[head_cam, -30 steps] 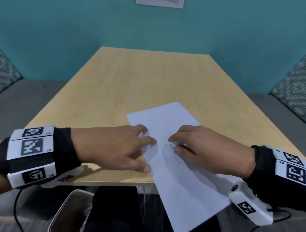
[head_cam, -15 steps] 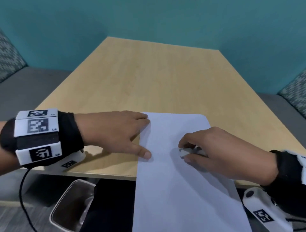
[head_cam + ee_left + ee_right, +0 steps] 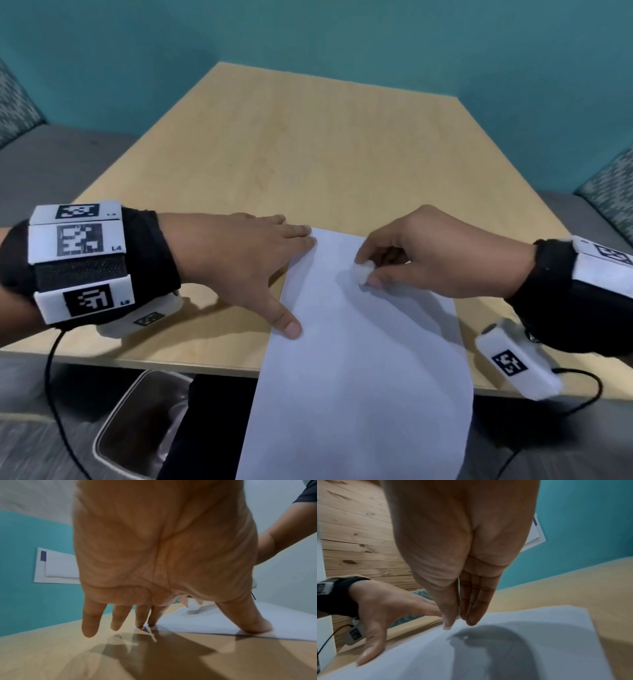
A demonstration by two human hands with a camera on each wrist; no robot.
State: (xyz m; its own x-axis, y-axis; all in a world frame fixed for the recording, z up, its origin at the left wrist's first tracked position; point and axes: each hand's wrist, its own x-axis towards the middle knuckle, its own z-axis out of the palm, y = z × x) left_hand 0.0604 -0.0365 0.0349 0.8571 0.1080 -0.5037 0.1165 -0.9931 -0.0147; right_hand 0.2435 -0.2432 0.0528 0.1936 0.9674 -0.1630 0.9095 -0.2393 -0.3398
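Observation:
A white sheet of paper [image 3: 359, 342] lies lengthwise on the wooden table [image 3: 325, 154], its near end hanging over the front edge. My left hand [image 3: 299, 282] is spread flat, with fingertips on the sheet's far left corner and the thumb on its left edge. In the left wrist view the left hand [image 3: 204, 626] touches the paper [image 3: 214, 620] the same way. My right hand [image 3: 368, 270] pinches a small white piece [image 3: 361, 274] just above the sheet's far part. In the right wrist view the right hand [image 3: 458, 623] hovers over the paper [image 3: 505, 655] and casts a shadow.
Teal walls close in the table's far end, with a white notice [image 3: 56, 566] on one. Grey benches with patterned cushions [image 3: 609, 185] run along both sides. An open bin [image 3: 137, 428] stands under the table's near left edge. Cables hang from both wrists.
The sheet has turned from slanted to pointing straight away from me. My right hand has lifted off it with the white piece. My left hand has shifted to the sheet's left edge.

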